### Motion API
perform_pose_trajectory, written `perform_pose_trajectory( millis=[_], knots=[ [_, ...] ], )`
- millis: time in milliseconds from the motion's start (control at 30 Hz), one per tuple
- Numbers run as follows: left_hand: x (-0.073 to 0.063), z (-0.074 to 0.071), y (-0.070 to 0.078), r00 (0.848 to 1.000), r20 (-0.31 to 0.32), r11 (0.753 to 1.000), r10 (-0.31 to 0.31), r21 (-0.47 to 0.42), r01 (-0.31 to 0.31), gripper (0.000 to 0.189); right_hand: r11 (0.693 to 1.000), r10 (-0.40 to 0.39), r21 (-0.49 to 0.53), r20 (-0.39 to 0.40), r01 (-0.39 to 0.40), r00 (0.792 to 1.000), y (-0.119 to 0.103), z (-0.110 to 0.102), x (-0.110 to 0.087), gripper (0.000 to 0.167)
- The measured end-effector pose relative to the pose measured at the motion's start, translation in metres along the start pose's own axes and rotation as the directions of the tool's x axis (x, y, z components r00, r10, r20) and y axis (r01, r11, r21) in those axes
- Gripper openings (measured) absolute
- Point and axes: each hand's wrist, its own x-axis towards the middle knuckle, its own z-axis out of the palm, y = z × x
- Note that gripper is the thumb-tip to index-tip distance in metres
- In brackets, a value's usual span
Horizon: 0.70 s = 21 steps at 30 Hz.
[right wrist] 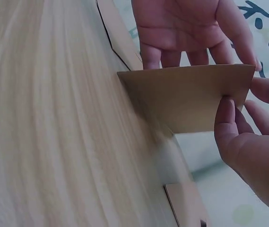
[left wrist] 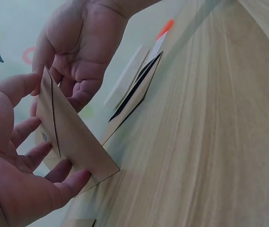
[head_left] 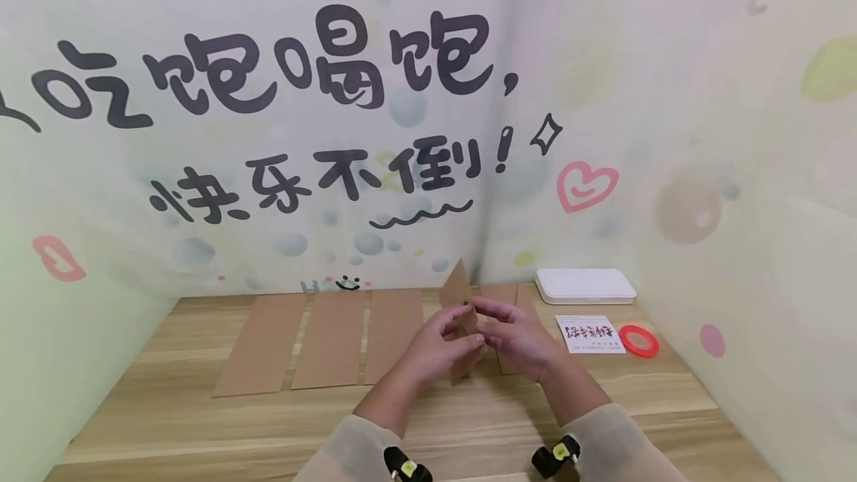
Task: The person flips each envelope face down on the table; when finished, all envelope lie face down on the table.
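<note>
A folded brown cardboard piece (head_left: 462,303) stands on edge above the wooden worktop (head_left: 201,422), near its far middle, held between both hands; the left hand (head_left: 438,348) pinches its near side with thumb and curled fingers (left wrist: 65,177), and the right hand (head_left: 518,337) pinches the upper corner with its fingertips (right wrist: 226,111). Three flat cardboard sheets (head_left: 328,341) lie side by side on the worktop to the left of the hands. To the right lie a printed white card (head_left: 589,334), a red tape ring (head_left: 639,341) just beside it, and a white flat box (head_left: 585,286) by the wall.
</note>
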Motion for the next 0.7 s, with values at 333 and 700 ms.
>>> perform_pose_trajectory(
  millis=[333,700],
  knots=[
    [-0.004,0.003,0.009,1.000,0.006,0.999,-0.022,-0.041,0.022,0.064,1.000,-0.006,-0.007,-0.037,0.006,0.999,-0.001,0.008,-0.002,0.061],
    [-0.003,0.004,0.016,0.994,-0.078,0.986,-0.074,-0.152,0.061,0.054,0.999,0.003,-0.040,-0.040,-0.004,0.999,0.004,0.013,0.000,0.058]
  ],
)
